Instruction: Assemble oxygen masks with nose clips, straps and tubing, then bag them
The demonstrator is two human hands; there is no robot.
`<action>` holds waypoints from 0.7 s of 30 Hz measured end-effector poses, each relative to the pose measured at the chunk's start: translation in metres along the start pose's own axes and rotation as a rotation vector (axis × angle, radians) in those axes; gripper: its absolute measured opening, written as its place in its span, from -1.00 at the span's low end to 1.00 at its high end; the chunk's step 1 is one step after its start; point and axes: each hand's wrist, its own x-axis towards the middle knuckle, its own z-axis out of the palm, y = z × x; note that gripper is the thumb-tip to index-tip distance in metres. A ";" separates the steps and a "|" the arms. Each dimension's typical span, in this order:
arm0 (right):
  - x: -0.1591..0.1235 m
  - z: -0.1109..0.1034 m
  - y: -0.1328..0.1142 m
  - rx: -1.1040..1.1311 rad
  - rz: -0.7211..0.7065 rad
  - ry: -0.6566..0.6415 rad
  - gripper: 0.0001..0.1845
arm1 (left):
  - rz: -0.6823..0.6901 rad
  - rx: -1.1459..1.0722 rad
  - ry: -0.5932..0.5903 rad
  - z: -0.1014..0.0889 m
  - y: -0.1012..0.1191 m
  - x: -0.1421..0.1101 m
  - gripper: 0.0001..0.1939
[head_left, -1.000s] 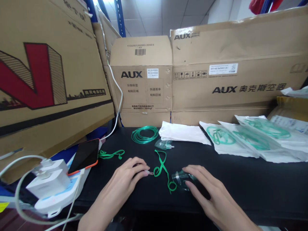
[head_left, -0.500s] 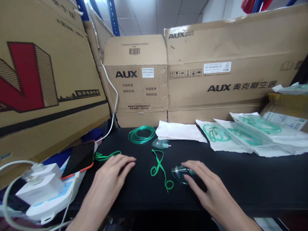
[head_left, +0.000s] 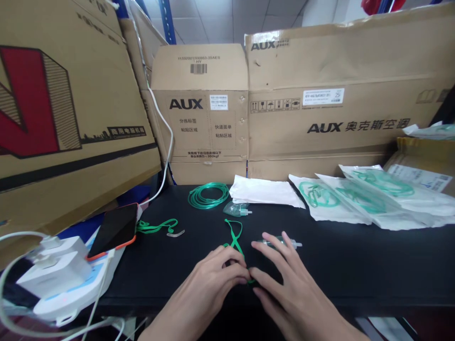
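Note:
A green elastic strap (head_left: 235, 241) lies crossed over itself on the black table, its near end hidden under my fingers. My left hand (head_left: 218, 279) is closed, thumb and fingers pinching that near end. On its other side, my right hand (head_left: 284, 279) has thumb and index finger at the same strap end, a bit of green showing between them; its other fingers are spread. Just beyond these fingers lies a clear oxygen mask (head_left: 280, 242), partly covered. Farther back sit another clear mask (head_left: 237, 209) and a coil of green tubing (head_left: 208, 195).
To the left are a second green strap (head_left: 156, 226), a small metal strip (head_left: 176, 233), a phone (head_left: 113, 229) and a power strip (head_left: 71, 293) with chargers. White paper (head_left: 266, 192) and several packaged mask sets (head_left: 330, 201) lie at back right. Cardboard (head_left: 199, 118) walls the back.
My left hand has moved right onto the strap's near end. My right hand has let go of the mask and come to the strap. The metal strip is now uncovered.

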 end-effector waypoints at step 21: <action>-0.016 -0.008 0.015 -0.112 0.007 -0.246 -0.81 | -0.047 0.115 -0.008 -0.002 0.017 0.003 -0.93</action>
